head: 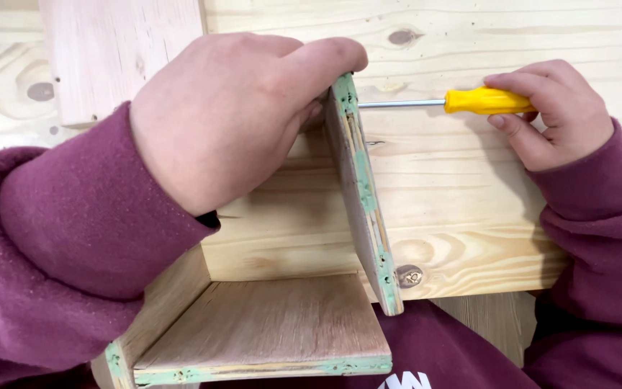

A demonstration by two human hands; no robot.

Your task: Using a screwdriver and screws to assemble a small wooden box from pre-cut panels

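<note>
Workbench [512,29] — screwdriver [487,101] within fingers [512,133]

A pale pine worktop [512,43] (with dark knots in the grain) fills the background under soft, even light.

Two hands are in view: one left hand [232,119] and one right hand [552,112], each with one maroon sleeve, so two sleeves. There is one screwdriver [462,102] with a yellow handle and a steel shaft. One small open plywood box [282,317] with green-painted edges shows three panels. Beneath lies one pine workbench [505,36] of knotty boards.
</note>
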